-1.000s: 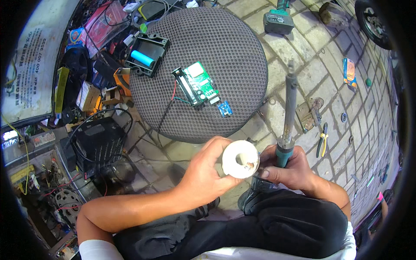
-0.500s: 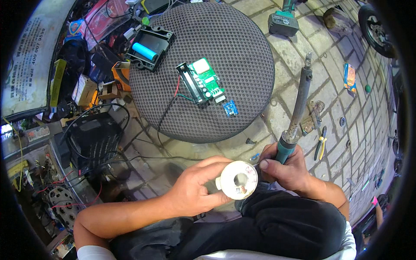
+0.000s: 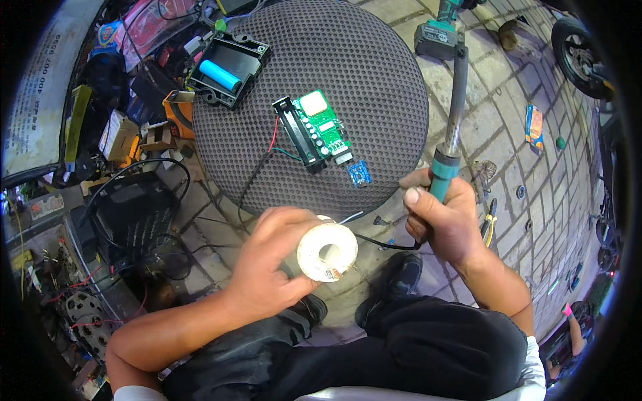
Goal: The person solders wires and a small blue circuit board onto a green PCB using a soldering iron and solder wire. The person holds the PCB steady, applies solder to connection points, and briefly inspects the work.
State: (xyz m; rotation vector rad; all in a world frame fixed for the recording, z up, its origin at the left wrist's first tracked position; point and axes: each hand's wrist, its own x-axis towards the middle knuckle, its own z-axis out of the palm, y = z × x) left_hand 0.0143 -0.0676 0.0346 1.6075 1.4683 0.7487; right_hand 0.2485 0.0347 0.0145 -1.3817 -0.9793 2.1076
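My left hand [image 3: 264,257] is wrapped round a white solder spool [image 3: 304,250], its round end turned up; a short silvery wire end sticks out beside it. In my right hand [image 3: 445,220] is the green handle of a soldering iron [image 3: 444,175], its long grey shaft pointing away from me and its black cord running down. Beyond both hands, on the round mesh stool [image 3: 374,73], lie a green circuit board [image 3: 321,115], a black battery holder [image 3: 296,134] with red and green wires, a small blue board [image 3: 359,174], and a black case [image 3: 231,50] with a blue battery cell [image 3: 220,75] in it.
Boxes, cables and a black adapter-like block [image 3: 137,214] clutter the left side. On the paving stand a green-and-black power tool [image 3: 438,37] and yellow-handled pliers [image 3: 490,224]. A wheel [image 3: 578,57] is at the far right. A black cable crosses to the stool's near edge.
My left hand has moved left and slightly away from me with the spool. The right hand has raised the iron farther away, toward the stool's right edge. The two hands are wider apart.
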